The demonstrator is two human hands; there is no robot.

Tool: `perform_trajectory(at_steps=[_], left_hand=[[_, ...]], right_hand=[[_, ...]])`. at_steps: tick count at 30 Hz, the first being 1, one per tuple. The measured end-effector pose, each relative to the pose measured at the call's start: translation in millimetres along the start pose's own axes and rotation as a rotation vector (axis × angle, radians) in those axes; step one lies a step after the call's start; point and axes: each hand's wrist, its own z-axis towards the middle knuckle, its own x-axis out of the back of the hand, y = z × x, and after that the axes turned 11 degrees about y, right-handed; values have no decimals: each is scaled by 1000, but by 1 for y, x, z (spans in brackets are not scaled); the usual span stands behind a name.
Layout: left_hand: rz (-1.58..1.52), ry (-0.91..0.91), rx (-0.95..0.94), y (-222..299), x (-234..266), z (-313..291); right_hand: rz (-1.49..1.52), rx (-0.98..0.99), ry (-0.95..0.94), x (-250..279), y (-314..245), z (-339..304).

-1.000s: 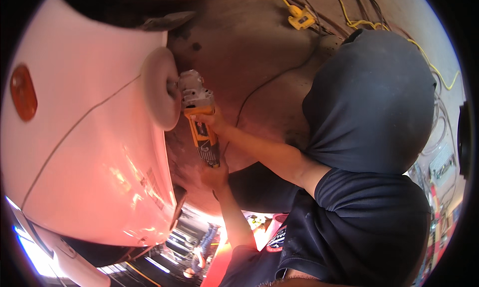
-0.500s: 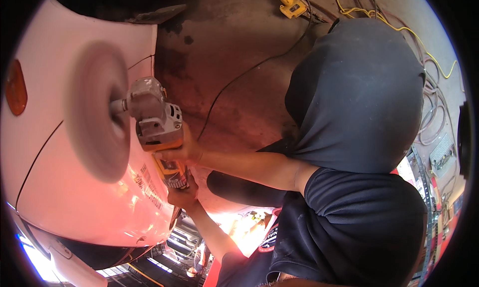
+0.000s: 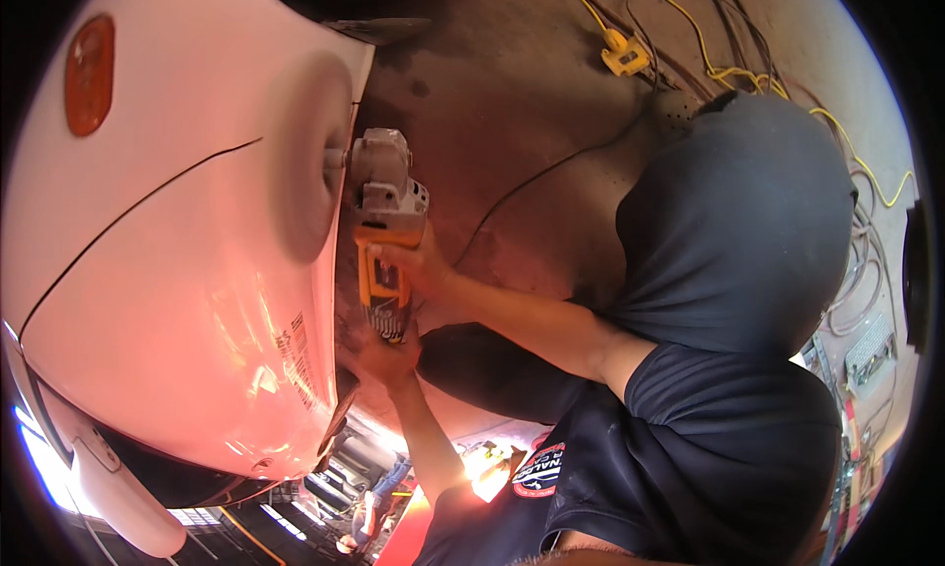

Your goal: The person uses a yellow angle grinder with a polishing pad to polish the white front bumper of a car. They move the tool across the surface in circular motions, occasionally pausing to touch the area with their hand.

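Observation:
Both of my hands are closed on a yellow-orange and grey power polisher (image 3: 386,236). My right hand (image 3: 421,261) wraps its body just behind the grey gear head. My left hand (image 3: 388,357) grips the rear end of the handle. A pale round buffing pad (image 3: 295,162) on the tool's spindle is smeared by spinning. It lies over the glossy pale car panel (image 3: 197,281), near the panel's right edge; whether its whole face touches cannot be made out. The panel looks pinkish and bears a dark seam and reflections.
An orange marker light (image 3: 91,76) sits on the car at upper left, a side mirror (image 3: 128,502) at lower left. A dark cord (image 3: 551,162) crosses the floor. A yellow power box (image 3: 626,54) and hoses lie farther back. My bent knee (image 3: 738,221) fills the right. A person (image 3: 369,512) is in the background.
The polisher has moved right across the panel, bringing its pad to the panel's edge. My view has shifted, so the car sits farther right and higher. Both hands keep their grip.

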Motion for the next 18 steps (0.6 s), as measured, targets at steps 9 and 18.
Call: perform_trajectory(at_steps=[9, 18], left_hand=[[-523, 249, 8, -32, 28, 7], [-524, 335, 103, -43, 70, 1]], right_hand=[[-143, 314, -44, -79, -29, -54], [22, 212, -100, -120, -14, -88]])
